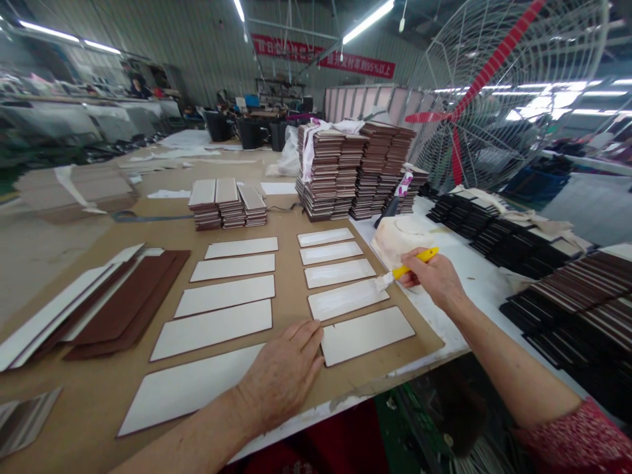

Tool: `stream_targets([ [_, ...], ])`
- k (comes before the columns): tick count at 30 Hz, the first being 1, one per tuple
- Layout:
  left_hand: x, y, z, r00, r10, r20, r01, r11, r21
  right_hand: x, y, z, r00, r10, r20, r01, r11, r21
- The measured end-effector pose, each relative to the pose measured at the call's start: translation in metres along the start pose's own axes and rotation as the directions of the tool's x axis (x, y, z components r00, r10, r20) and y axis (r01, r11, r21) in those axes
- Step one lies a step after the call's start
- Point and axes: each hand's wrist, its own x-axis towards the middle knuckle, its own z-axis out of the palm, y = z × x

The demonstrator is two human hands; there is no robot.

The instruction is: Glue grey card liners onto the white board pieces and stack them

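Observation:
My right hand (434, 275) is closed on a yellow-handled brush (405, 270); its bristles touch the right end of a glossy white panel (345, 299), second nearest in the right column. My left hand (284, 373) lies flat with fingers stretched, resting on the brown cardboard sheet (291, 227) beside the nearest panel (366, 334). Several white panels with brown edges lie in two columns on the sheet; the left column (224, 295) looks matt. A whitish glue tub (397, 238) stands just beyond the brush.
Tall stacks of brown-edged panels (355, 168) stand at the back, a lower stack (227, 201) at centre. Brown and white sheets (113, 306) lie at left. Dark stacks (567, 296) fill the right side. A large fan (498, 92) stands at the right rear. The table edge runs near me.

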Motion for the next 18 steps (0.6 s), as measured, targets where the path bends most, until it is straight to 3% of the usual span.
stream_targets([
  [5, -0.003, 0.008, -0.030, 0.999, 0.015, 0.050, -0.016, 0.999, 0.029, -0.023, -0.016, -0.001, 0.997, -0.030, -0.073, 0.046, 0.974, 0.221],
  [9, -0.017, 0.029, -0.050, 0.985, 0.066, 0.162, -0.059, 0.997, -0.046, -0.061, -0.025, 0.011, 0.998, 0.032, 0.062, -0.052, 0.930, 0.363],
  [12, -0.026, 0.043, -0.044, 0.978, 0.104, 0.181, -0.088, 0.992, -0.095, -0.089, -0.023, 0.026, 0.987, 0.072, 0.142, -0.122, 0.913, 0.389],
  [18, -0.032, 0.050, -0.023, 0.994, -0.004, 0.112, 0.015, 0.995, -0.100, -0.111, -0.006, 0.047, 0.967, 0.093, 0.237, -0.179, 0.911, 0.372],
])
